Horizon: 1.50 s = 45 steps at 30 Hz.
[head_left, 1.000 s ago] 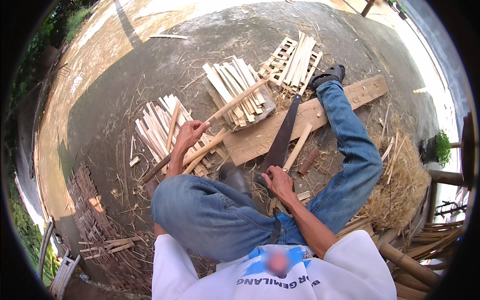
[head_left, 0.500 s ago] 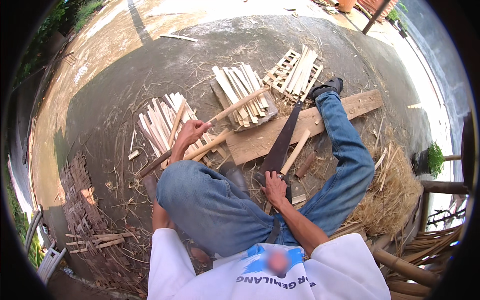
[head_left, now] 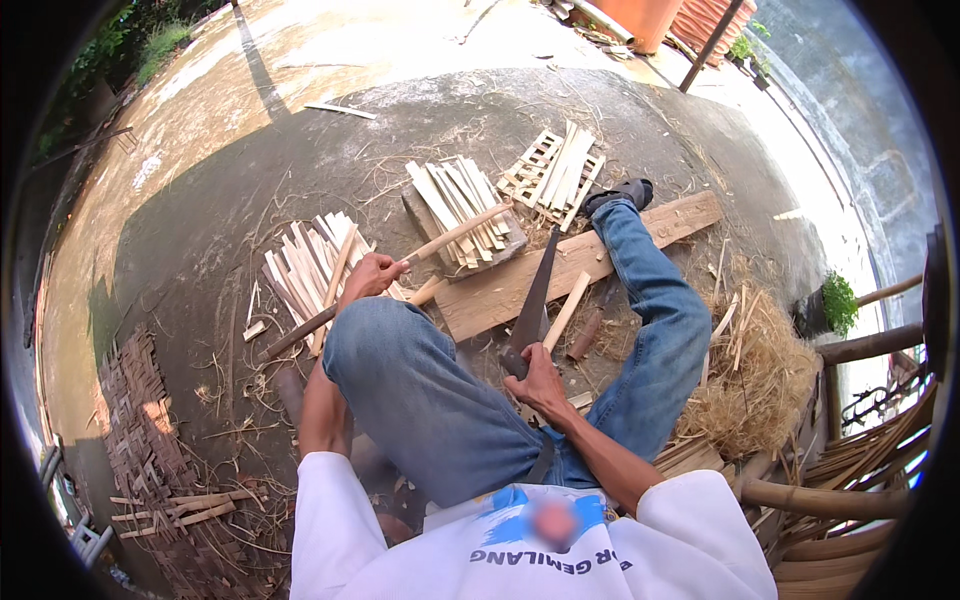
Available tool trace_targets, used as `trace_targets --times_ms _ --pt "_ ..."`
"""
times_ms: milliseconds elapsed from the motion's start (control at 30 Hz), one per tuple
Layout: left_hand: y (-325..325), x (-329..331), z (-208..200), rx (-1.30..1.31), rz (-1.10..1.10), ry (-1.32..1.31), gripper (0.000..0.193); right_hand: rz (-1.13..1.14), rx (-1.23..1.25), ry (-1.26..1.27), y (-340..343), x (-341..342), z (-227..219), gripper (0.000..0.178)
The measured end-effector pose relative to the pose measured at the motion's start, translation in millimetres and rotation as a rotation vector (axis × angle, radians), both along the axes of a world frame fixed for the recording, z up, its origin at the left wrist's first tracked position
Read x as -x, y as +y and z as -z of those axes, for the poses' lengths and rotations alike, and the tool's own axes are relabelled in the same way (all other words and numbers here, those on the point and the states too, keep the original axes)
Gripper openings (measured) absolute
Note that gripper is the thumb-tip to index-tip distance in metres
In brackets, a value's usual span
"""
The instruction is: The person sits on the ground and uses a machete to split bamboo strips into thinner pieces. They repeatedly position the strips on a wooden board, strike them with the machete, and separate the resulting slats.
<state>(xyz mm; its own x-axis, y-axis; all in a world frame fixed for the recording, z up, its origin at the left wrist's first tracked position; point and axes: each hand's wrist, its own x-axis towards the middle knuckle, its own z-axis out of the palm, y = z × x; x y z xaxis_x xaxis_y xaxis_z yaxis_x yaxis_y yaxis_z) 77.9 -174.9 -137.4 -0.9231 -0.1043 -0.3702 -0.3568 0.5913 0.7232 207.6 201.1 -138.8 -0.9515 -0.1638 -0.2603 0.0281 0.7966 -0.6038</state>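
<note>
Gripping a stick (head_left: 457, 234), likely light and stiff, in the curled left hand (head_left: 372, 277), pointing toward the block's (head_left: 514, 244) far right corner; clasping a saw (head_left: 537, 295) in the right hand (head_left: 542, 385), across the plank's (head_left: 655, 230) 2 long edges; probably springy, sharp: hold by handle only

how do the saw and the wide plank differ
The saw is dark; the plank is light brown. The saw narrows toward its far end; the plank is broad throughout. The right hand is at the saw's near end; no hand is on the plank. Both are long and flat.
</note>
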Motion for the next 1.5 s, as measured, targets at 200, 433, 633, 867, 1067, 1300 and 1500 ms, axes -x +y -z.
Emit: trace_targets --times_ms 200,433,633,867,1067,1300,1500 --pt "19.3 2.7 0.0 -0.005 0.016 0.012 0.048 0.318 0.722 0.105 32.4 1.3 -45.1 0.054" --pt "-17.0 -4.0 7.0 0.008 -0.001 -0.029 0.048 0.701 1.097 -0.069 36.2 25.7 -67.0 0.046" --pt "-2.2 11.4 2.5 -0.061 0.006 -0.085 0.045 0.517 0.248 0.569 13.5 5.4 -52.9 0.035" --pt "11.1 25.3 3.4 -0.084 0.028 -0.1 0.043 0.296 0.438 0.483 -3.3 -11.5 -81.2 0.021" --pt "-8.4 17.8 -0.4 -0.053 0.009 -0.18 0.042 0.203 0.458 0.355 -20.4 -6.9 -81.3 0.018" --pt "-0.5 17.4 -3.3 -0.095 -0.012 -0.175 0.046 0.156 0.429 0.385 -37.5 12.4 -66.8 0.015" --pt "-3.7 15.8 10.9 -0.153 -0.03 -0.213 0.048 0.092 0.314 0.323 -47.6 23.6 -58.2 0.021"
